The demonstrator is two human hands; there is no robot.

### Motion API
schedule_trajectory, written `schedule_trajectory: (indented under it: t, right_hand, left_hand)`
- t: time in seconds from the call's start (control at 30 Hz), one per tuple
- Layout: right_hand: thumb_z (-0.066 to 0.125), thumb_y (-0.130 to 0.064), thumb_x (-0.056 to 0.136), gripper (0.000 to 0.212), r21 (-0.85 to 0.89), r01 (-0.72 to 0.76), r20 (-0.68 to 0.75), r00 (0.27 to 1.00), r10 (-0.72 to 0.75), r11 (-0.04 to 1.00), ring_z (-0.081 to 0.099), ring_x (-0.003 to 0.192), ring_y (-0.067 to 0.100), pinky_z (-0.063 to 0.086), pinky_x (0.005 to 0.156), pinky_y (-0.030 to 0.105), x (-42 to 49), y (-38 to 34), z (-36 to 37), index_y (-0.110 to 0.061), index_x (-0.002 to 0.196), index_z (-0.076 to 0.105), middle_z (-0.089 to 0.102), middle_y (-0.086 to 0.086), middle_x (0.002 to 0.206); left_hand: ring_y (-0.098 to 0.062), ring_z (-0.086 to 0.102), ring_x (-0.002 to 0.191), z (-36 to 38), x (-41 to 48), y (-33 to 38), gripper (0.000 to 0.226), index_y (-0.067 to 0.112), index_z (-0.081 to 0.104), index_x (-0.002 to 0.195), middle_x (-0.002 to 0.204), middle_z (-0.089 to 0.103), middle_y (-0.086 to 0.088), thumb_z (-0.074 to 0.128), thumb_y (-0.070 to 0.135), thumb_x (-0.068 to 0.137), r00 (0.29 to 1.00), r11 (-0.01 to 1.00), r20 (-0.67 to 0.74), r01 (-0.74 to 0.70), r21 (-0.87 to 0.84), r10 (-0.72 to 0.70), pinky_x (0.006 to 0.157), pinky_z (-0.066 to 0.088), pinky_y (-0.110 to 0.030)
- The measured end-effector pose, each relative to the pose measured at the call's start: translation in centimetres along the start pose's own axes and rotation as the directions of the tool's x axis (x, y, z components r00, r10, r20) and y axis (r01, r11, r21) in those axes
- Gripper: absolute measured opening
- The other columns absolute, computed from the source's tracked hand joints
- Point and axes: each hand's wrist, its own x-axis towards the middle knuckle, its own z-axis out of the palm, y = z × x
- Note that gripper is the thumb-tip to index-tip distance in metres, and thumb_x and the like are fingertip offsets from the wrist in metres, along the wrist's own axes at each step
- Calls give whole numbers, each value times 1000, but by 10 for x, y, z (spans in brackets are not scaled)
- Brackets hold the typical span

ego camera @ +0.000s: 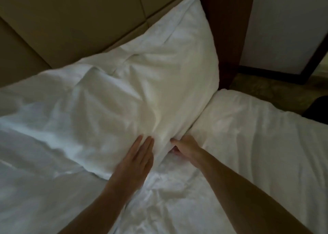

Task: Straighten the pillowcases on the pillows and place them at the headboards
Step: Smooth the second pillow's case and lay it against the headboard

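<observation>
Bed (177, 198): covered in white, creased linen across the lower frame. A white pillow (159, 77) lies on it with its long axis running diagonally; the far corner rests against the padded tan headboard (71, 20) at the top of the view, and the near end points toward the person. The pillowcase is wrinkled, with folds radiating from the near end and a loose pointed corner at the far upper tip.

Left hand (136, 161): laid flat, palm down, on the near end of the pillow. Fingers (142, 145) are extended and held together, pressing on the fabric; nothing is grasped.

Right hand (186, 148): at the near right edge of the same pillow. Thumb on top of the cloth, remaining fingers curled under the hem, pinching a fold of the pillowcase. Both forearms are bare and enter from the bottom edge.

A white duvet (257, 136) lies to the right of the pillow, its rounded edge touching the pillow's right side. More rumpled white bedding (35, 118) spreads to the left.

Beyond the bed on the right: a dark wooden panel (227, 29), a pale wall (287, 24) with dark skirting, and a patch of patterned floor (262, 90). Lighting is dim throughout.
</observation>
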Motion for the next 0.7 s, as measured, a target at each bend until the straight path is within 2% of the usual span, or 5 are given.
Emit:
schedule_trajectory:
  t: [0.07, 0.17, 0.27, 0.57, 0.7]
  right_hand:
    - [74, -29, 85, 25, 71, -43, -7, 999, 44, 997, 73, 80, 24, 62, 76, 41, 3, 9, 21, -7, 95, 69, 74, 15, 89]
    - [66, -17, 90, 15, 149, -39, -159, 985, 63, 988, 66, 60, 23, 57, 57, 33, 7, 13, 43, -4, 82, 69, 72, 18, 77]
    - [56, -14, 92, 14, 89, 45, -224, 974, -24, 995, 63, 57, 23, 57, 58, 36, -1, 17, 48, -7, 84, 66, 68, 13, 74]
    - [44, -19, 96, 24, -279, 361, -446, 772, -453, 890, 55, 62, 21, 48, 60, 41, -41, -1, 19, -11, 73, 47, 55, 5, 68]
    - [48, -14, 93, 21, -484, 108, -86, 982, -170, 868, 59, 61, 18, 48, 57, 32, -43, 0, 16, -11, 77, 60, 63, 4, 72]
  left_hand:
    - [-38, -7, 151, 7, -6, -4, 47, 12, 47, 146, 160, 21, -16, 31, 25, 104, 995, 996, 52, 84, 37, -86, 122, -6, -55]
    - [-45, 29, 142, 11, -8, -17, 14, 8, 75, 91, 143, 48, -28, 69, 16, 81, 995, 993, 51, -92, 77, 88, 117, 12, -66]
    - [-46, 49, 128, -7, 0, -33, 12, 8, 66, 55, 129, 58, -33, 68, 6, 67, 990, 987, 9, -141, 75, 141, 111, 22, -68]
    - [-30, 60, 120, -46, 10, -59, 13, 18, 68, 82, 114, 67, -16, 69, 10, 72, 988, 968, -64, -152, -199, 142, 111, 26, -68]
    - [-27, 58, 125, -34, 7, -58, 10, 24, 72, 64, 122, 68, -13, 81, 20, 61, 969, 959, 147, -158, -235, 196, 115, 17, -62]
